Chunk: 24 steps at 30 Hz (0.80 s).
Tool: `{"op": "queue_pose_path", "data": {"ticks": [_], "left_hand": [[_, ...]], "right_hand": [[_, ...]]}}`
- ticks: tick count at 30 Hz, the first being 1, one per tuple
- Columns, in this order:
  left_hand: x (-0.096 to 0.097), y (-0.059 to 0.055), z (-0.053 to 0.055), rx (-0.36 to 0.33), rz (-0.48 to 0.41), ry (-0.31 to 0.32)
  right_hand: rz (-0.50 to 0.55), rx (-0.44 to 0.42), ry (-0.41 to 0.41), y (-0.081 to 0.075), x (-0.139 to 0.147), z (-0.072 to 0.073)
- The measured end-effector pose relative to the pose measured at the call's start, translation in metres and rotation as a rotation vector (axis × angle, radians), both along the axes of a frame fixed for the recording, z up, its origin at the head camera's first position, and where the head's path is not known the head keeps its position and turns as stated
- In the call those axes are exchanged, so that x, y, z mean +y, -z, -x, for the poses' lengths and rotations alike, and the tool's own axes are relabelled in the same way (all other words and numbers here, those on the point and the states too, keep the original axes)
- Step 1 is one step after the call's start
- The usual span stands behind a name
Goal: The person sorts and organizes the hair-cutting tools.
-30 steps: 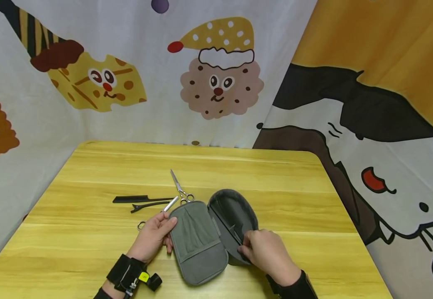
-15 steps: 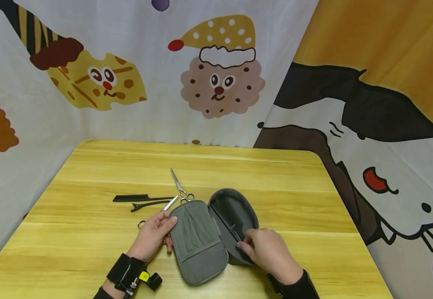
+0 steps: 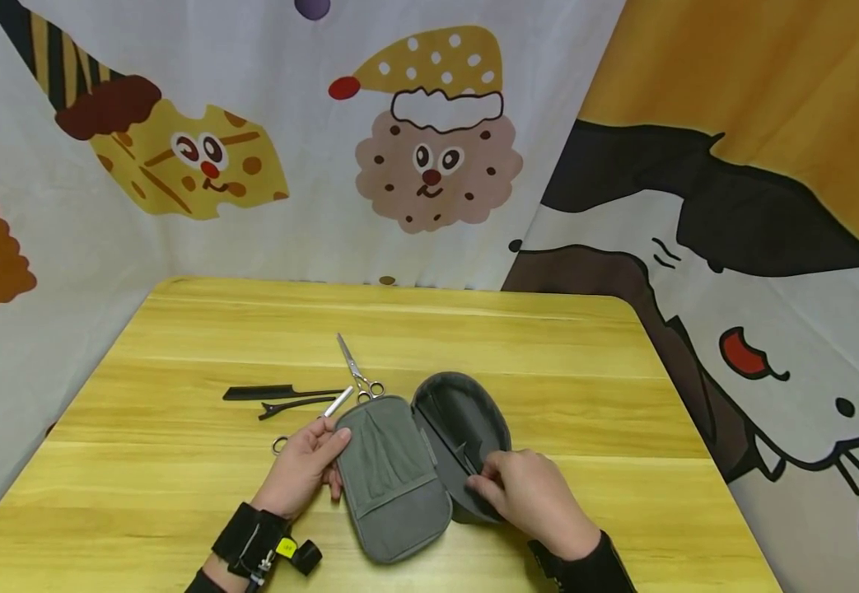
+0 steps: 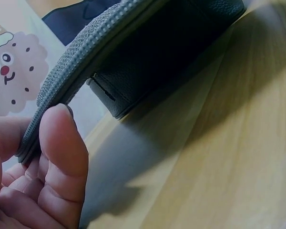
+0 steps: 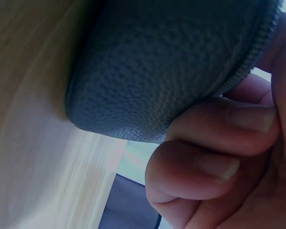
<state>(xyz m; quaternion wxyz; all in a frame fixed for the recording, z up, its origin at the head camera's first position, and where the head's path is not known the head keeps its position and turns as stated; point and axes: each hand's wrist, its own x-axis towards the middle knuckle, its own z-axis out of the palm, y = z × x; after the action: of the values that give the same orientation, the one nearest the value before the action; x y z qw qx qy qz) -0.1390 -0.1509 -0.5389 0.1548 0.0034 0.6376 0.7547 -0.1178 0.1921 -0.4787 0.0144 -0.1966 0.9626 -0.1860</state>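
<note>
A grey zip case (image 3: 399, 519) lies spread open on the table, its flat pocketed side to the left and its deeper shell (image 3: 466, 399) to the right. With thumb and fingers, my left hand (image 3: 303, 465) pinches the zippered edge (image 4: 81, 55) of the flat side. My right hand (image 3: 536, 498) is at the near right rim of the shell, fingertips reaching inside. In the right wrist view its curled fingers (image 5: 205, 148) bear against the case's pebbled outer wall (image 5: 148, 71). What the thumb and index finger pinch there is hidden.
Beyond the case lie silver scissors (image 3: 355, 369). To the left are a black comb (image 3: 259, 393), a black hair clip (image 3: 291, 406) and a slim silver tool (image 3: 338, 401). A metal finger ring (image 3: 279, 445) shows beside my left hand. Printed curtains (image 3: 251, 247) hang behind the table.
My right hand has shifted slightly left, a little further into the shell. The left hand and the case stay nearly still.
</note>
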Motion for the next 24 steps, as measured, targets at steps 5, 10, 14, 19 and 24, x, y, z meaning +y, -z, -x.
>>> {"op": "queue_pose_path", "data": {"ticks": [5, 10, 14, 19, 24], "left_hand": [[-0.001, 0.0002, 0.0003, 0.007, -0.001, 0.004], [-0.0014, -0.0004, -0.0001, 0.025, -0.004, 0.014], [-0.0013, -0.0012, -0.0002, 0.026, 0.014, 0.012], [-0.0019, -0.002, 0.0, 0.018, 0.031, 0.017], [-0.0021, -0.0015, 0.0001, 0.015, 0.036, 0.015]], "right_hand": [[0.013, -0.013, -0.003, -0.0005, -0.0001, 0.0007], [0.014, -0.021, 0.002, -0.0002, -0.001, 0.0011], [0.021, -0.012, 0.002, 0.0005, -0.0011, 0.0011], [0.025, -0.005, 0.017, 0.0017, -0.0012, 0.0021], [0.032, 0.015, 0.053, 0.0012, -0.0014, 0.0041]]}}
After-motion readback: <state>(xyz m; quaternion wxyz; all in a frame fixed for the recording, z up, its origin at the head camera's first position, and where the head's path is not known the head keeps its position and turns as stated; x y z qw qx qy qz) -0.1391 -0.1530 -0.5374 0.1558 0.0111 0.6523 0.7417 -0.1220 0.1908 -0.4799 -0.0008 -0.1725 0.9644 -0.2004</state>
